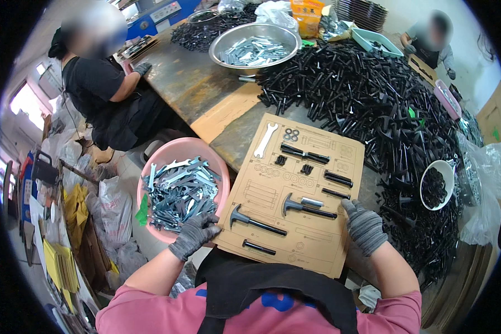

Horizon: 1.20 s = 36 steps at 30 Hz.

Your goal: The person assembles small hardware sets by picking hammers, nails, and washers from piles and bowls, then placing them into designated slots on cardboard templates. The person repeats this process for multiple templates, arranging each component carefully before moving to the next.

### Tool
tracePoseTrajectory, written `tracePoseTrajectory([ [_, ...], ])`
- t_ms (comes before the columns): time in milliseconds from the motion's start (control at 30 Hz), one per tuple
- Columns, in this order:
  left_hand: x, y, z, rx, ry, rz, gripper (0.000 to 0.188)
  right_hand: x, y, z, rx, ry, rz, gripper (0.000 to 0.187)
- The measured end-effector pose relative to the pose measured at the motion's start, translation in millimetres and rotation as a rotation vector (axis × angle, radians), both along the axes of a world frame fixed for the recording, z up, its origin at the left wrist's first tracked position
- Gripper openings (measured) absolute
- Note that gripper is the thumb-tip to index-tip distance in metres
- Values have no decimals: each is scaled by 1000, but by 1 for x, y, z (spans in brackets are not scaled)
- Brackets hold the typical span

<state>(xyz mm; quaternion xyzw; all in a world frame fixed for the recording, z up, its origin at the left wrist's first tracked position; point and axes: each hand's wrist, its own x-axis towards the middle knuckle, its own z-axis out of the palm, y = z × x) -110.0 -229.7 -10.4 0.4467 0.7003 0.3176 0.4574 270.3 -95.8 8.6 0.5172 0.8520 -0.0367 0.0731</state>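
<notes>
My left hand (195,237), in a grey knit glove, holds the left edge of a printed cardboard sheet (261,192). The gloved right hand (365,226) grips the sheet's right edge. The sheet tilts over my lap and the table edge. On it sit a silver open-end wrench (266,140), several black washers (290,134) and black bolts (304,153). Lower down are two black T-shaped bolts, one on the left (257,221) and one on the right (312,209). Beside the latter lies a silver tube (312,201); a short black rod (259,247) is near the bottom.
A pink basin (224,186) of wrenches stands left. Black bolts (328,83) heap across the table (175,75), around a white bowl (448,167) of black rings. A metal basin (217,47) holds silver tubes. Two other people sit at the far left (94,83) and far right (431,50).
</notes>
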Motion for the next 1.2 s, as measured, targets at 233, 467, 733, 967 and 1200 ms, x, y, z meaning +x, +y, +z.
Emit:
tracePoseTrajectory([
  [233, -18, -6, -17, 3, -200, 142, 22, -4, 3, -8, 84, 116, 156, 38],
  [467, -76, -5, -74, 565, 294, 104, 51, -77, -2, -4, -65, 239, 156, 33],
  [733, -48, 9, -69, -1696, 3838, -2062, 52, -185, 13, -10, -135, 352, 323, 40],
  [967, -69, 43, -83, -1811, 3595, -2134, 45, -254, 33, -9, -209, 284, 269, 39],
  [1200, -96, 80, -32, -1839, 3330, -2684, 36, -264, 82, -76, -237, 831, 368, 37],
])
